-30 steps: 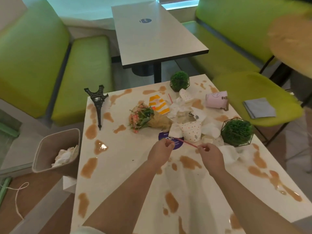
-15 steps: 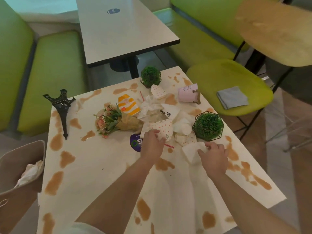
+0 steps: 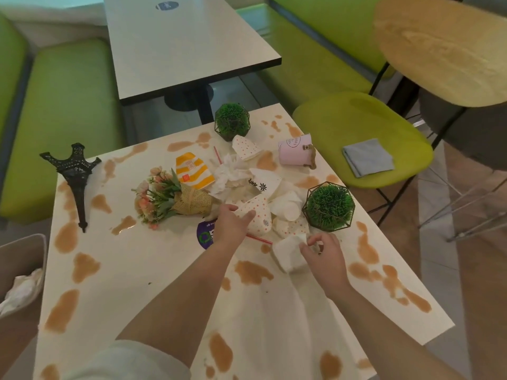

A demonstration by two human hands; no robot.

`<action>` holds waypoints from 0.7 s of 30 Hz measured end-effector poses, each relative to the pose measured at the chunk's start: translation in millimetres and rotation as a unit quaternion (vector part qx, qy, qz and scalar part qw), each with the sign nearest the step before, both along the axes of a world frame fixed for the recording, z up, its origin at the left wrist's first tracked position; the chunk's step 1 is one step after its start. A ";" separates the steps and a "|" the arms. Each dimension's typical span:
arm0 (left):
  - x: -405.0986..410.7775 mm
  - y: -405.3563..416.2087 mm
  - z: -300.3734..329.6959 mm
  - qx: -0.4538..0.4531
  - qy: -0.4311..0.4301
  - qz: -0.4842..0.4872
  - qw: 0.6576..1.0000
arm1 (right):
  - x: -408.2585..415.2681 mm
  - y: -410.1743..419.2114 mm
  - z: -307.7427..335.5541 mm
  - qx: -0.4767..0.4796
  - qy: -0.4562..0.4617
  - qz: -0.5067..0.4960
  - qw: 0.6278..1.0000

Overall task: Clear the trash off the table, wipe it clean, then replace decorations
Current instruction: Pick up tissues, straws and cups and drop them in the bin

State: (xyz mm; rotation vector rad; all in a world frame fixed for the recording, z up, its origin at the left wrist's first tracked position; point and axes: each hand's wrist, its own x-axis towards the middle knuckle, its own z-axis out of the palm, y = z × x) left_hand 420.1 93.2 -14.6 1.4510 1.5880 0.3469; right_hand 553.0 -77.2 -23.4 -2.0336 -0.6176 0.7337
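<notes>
On stained table (image 3: 131, 270), hands (image 3: 233, 223) amid trash (image 3: 233, 174).

The left hand (image 3: 231, 224) hides part of the purple sticker (image 3: 205, 235); bin (image 3: 20, 272) cut off.
</notes>
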 end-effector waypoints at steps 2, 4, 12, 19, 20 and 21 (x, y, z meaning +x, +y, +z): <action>-2.1 -1.8 0.2 0.000 -0.005 -0.006 1.000 | -2.7 3.4 1.7 0.010 0.008 -0.008 1.000; -5.1 -4.4 2.7 0.003 -0.022 -0.001 1.000 | -6.4 8.1 4.5 0.023 0.013 -0.021 0.999; -47.7 -11.8 17.3 -0.009 -0.132 0.020 0.991 | -32.7 31.7 17.5 0.033 0.016 -0.043 0.998; -121.0 -3.8 38.6 -0.038 -0.219 0.121 0.968 | -92.0 64.5 35.2 0.051 0.042 -0.010 0.998; -133.8 -1.7 40.7 -0.038 -0.229 0.134 0.963 | -103.3 68.7 38.1 0.061 0.057 -0.008 0.996; -151.6 0.1 44.1 -0.042 -0.243 0.147 0.958 | -119.5 74.0 41.8 0.068 0.069 -0.001 0.995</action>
